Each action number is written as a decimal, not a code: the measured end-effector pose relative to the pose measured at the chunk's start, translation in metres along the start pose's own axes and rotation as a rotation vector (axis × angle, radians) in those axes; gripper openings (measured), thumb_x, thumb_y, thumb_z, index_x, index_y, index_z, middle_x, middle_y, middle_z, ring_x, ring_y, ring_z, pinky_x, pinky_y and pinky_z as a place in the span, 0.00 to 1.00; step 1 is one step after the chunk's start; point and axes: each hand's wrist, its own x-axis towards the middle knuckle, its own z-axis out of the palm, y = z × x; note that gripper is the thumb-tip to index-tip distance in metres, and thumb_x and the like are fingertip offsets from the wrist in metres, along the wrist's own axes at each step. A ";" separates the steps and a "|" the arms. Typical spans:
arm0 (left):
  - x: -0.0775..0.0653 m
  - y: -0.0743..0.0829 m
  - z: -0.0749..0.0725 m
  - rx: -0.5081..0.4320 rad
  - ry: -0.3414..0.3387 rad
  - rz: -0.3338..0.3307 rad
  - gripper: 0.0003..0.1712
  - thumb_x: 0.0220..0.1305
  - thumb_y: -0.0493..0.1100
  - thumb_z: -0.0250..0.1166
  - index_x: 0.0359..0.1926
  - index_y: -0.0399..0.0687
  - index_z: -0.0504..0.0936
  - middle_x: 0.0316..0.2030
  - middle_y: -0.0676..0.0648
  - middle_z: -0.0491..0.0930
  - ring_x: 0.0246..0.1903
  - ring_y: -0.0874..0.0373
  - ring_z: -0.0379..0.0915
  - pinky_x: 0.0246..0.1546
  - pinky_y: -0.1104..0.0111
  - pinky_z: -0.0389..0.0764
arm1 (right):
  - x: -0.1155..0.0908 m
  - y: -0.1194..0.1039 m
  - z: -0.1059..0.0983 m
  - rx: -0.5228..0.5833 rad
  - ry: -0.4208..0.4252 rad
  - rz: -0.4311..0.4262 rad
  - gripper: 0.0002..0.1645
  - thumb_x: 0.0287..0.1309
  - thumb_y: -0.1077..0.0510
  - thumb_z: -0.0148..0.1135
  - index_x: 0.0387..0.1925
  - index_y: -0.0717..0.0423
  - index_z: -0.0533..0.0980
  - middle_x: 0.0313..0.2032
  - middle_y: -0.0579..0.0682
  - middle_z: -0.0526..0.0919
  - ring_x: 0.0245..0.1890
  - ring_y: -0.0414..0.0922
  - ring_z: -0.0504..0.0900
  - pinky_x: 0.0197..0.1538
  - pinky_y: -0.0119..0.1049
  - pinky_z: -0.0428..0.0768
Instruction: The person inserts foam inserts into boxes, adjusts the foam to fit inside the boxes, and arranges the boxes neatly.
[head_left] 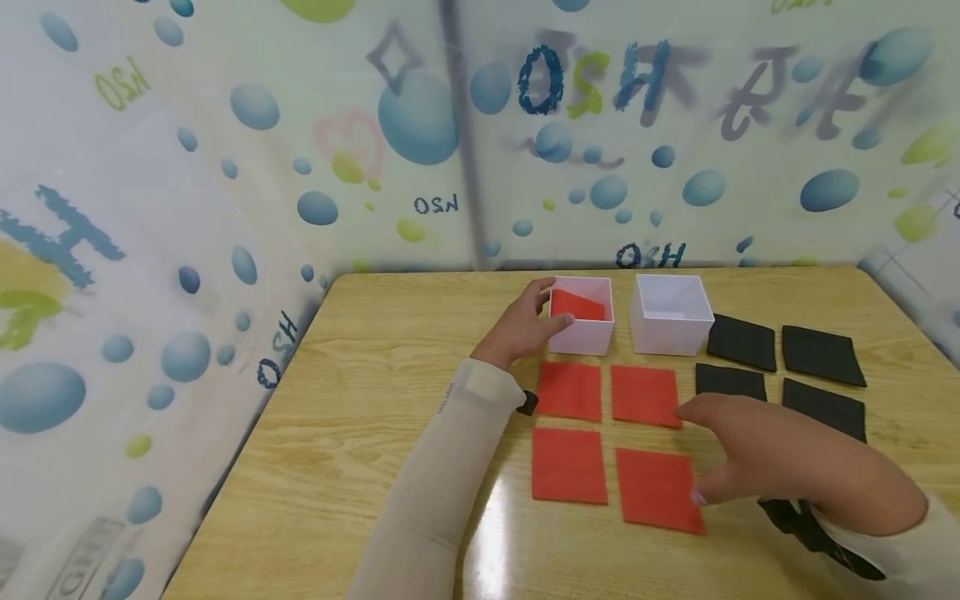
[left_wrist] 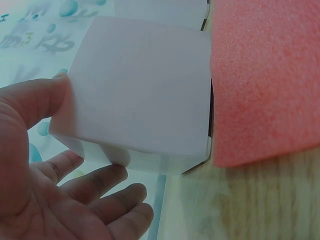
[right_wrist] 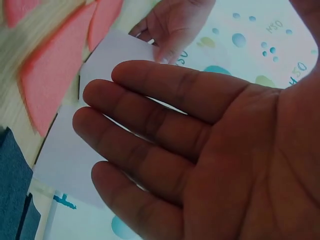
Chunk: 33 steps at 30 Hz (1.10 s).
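My left hand [head_left: 525,327] grips the left side of a small white box [head_left: 583,337], its thumb over the front rim and the fingers along the left wall. A red foam square [head_left: 573,306] leans inside that box. In the left wrist view, the thumb [left_wrist: 47,97] lies against the box's edge and the fingertips are at its side. My right hand [head_left: 780,454] is held out with nothing in it, between the red and black squares; its thumb overlaps the nearest red square [head_left: 656,492]. The right wrist view shows its palm [right_wrist: 240,165] and straight fingers.
A second white box [head_left: 672,321] stands right of the first. Other red squares [head_left: 568,467] lie in front of the boxes. Several black squares [head_left: 822,354] lie at the right, partly behind my right hand. A patterned wall sheet [head_left: 555,192] rises behind the wooden table [head_left: 360,400].
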 end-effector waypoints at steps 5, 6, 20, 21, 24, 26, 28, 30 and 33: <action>0.000 -0.001 -0.001 0.010 0.001 0.003 0.44 0.73 0.54 0.68 0.82 0.68 0.55 0.81 0.54 0.59 0.80 0.49 0.56 0.71 0.49 0.74 | 0.004 -0.004 0.008 0.000 0.000 -0.012 0.61 0.36 0.31 0.86 0.68 0.56 0.75 0.67 0.61 0.77 0.65 0.63 0.76 0.62 0.66 0.79; 0.001 -0.001 -0.001 0.012 0.001 0.004 0.44 0.73 0.54 0.68 0.82 0.68 0.55 0.81 0.54 0.59 0.80 0.49 0.56 0.71 0.49 0.74 | 0.005 -0.005 0.009 -0.002 0.000 -0.019 0.61 0.36 0.32 0.87 0.68 0.57 0.75 0.67 0.61 0.77 0.64 0.62 0.77 0.61 0.66 0.79; 0.002 -0.003 -0.002 0.007 0.003 0.026 0.44 0.73 0.53 0.68 0.82 0.66 0.56 0.81 0.51 0.60 0.80 0.47 0.57 0.72 0.49 0.72 | 0.015 -0.014 0.023 -0.073 -0.018 -0.041 0.55 0.32 0.35 0.90 0.60 0.56 0.79 0.54 0.49 0.83 0.51 0.50 0.81 0.57 0.59 0.82; 0.002 -0.003 -0.002 0.006 0.003 0.023 0.44 0.73 0.53 0.68 0.82 0.66 0.56 0.81 0.51 0.60 0.80 0.48 0.57 0.72 0.49 0.72 | 0.015 -0.015 0.024 -0.085 -0.015 -0.037 0.53 0.31 0.35 0.90 0.58 0.56 0.79 0.51 0.48 0.83 0.48 0.49 0.81 0.55 0.58 0.83; 0.001 -0.002 -0.001 0.009 0.005 0.017 0.44 0.73 0.54 0.68 0.82 0.66 0.56 0.81 0.51 0.60 0.80 0.48 0.57 0.72 0.49 0.73 | 0.016 -0.017 0.027 -0.113 -0.009 -0.007 0.52 0.29 0.36 0.90 0.56 0.55 0.80 0.48 0.48 0.83 0.44 0.48 0.80 0.52 0.56 0.83; 0.001 -0.002 -0.001 0.011 0.006 0.014 0.44 0.73 0.54 0.68 0.82 0.67 0.56 0.81 0.52 0.60 0.80 0.48 0.57 0.72 0.49 0.73 | 0.017 -0.019 0.029 -0.132 -0.012 0.011 0.51 0.27 0.36 0.91 0.53 0.54 0.80 0.44 0.47 0.82 0.41 0.47 0.79 0.49 0.54 0.83; 0.000 -0.001 -0.001 0.013 0.006 0.012 0.44 0.73 0.54 0.68 0.82 0.67 0.56 0.81 0.52 0.60 0.80 0.48 0.57 0.71 0.49 0.74 | 0.018 -0.019 0.031 -0.147 -0.017 0.019 0.51 0.26 0.35 0.91 0.53 0.55 0.81 0.44 0.47 0.81 0.40 0.48 0.79 0.49 0.55 0.84; 0.000 -0.001 0.000 0.012 0.005 0.010 0.44 0.73 0.54 0.68 0.82 0.67 0.56 0.81 0.52 0.60 0.80 0.48 0.57 0.71 0.48 0.73 | 0.018 -0.020 0.033 -0.159 -0.024 0.026 0.51 0.26 0.35 0.91 0.52 0.55 0.81 0.42 0.47 0.80 0.38 0.48 0.78 0.48 0.55 0.83; 0.000 -0.001 0.000 0.013 0.002 0.009 0.44 0.73 0.54 0.68 0.82 0.67 0.56 0.81 0.52 0.60 0.80 0.48 0.56 0.72 0.48 0.73 | 0.019 -0.021 0.035 -0.160 -0.033 0.032 0.50 0.26 0.36 0.91 0.51 0.56 0.81 0.43 0.49 0.80 0.37 0.48 0.78 0.47 0.55 0.83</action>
